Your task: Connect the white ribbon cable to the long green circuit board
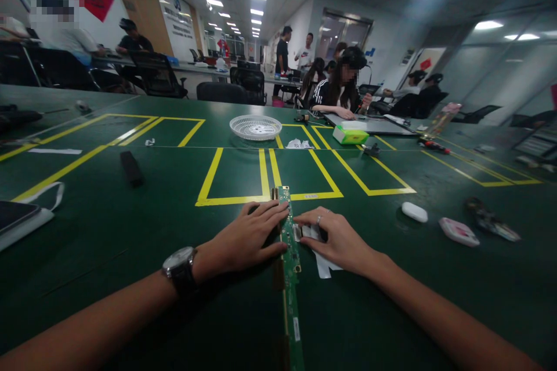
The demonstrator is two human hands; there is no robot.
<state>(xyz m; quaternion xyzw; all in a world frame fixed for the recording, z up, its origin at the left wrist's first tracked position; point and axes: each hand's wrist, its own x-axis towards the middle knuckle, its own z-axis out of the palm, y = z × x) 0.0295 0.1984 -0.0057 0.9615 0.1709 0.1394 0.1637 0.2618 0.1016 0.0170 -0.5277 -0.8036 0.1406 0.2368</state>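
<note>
A long narrow green circuit board [290,278] lies on the green table [130,243], running from the near edge toward the yellow floor-tape boxes. My left hand [248,239], with a wristwatch on the wrist, rests flat against the board's left edge, fingers spread. My right hand [337,239], wearing a ring, presses its fingertips on a white flat ribbon cable [322,266] where it meets a connector on the board's right side.
A white basket dish [255,127], a green-white box [350,134], a black bar [131,168], a white case [414,212], a pink case [458,231] and a tablet [20,219] lie around. A person [340,88] sits working at the far side.
</note>
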